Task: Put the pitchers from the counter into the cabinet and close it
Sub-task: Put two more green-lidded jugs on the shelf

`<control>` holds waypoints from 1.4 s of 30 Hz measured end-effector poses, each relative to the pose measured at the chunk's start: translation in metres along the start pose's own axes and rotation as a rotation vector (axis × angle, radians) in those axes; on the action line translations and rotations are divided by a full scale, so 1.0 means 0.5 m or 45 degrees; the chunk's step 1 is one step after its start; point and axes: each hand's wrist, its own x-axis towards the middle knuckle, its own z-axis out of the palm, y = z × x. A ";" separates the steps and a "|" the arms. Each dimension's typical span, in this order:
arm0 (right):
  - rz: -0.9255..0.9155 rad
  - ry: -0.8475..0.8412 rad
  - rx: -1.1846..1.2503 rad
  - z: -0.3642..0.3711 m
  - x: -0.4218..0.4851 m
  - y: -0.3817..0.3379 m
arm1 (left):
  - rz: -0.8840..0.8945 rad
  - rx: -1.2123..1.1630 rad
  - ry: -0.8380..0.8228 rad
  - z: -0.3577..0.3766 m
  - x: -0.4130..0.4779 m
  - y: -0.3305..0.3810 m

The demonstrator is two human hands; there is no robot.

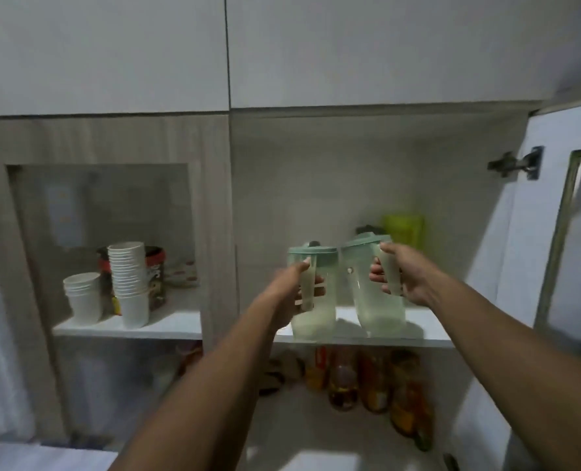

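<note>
While both arms reach up into the open cabinet (367,171), each grip is clenched on a pitcher handle. Left hand (290,283) holds the left pitcher (312,294), upright at the front edge of the white shelf (428,326). Right hand (408,273) holds the right pitcher (374,290), tilted, base at the same edge. Green container (404,229) at shelf's back right corner. Door (560,232) swung open right. Paper cups (127,280) behind the neighbouring glass door. Dim light; bottles (374,382) on the lower shelf.
</note>
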 end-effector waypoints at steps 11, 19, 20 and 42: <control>-0.016 0.046 0.204 -0.067 0.295 0.102 | 0.014 0.030 0.179 0.093 0.318 -0.058; 0.037 0.054 0.223 -0.003 0.559 0.114 | 0.019 0.078 0.226 0.029 0.589 -0.049; 0.058 0.038 0.201 0.005 0.594 0.109 | 0.005 0.079 0.211 0.019 0.623 -0.044; 0.163 0.152 -0.109 0.051 0.896 0.120 | -0.108 0.519 0.350 -0.047 0.939 -0.018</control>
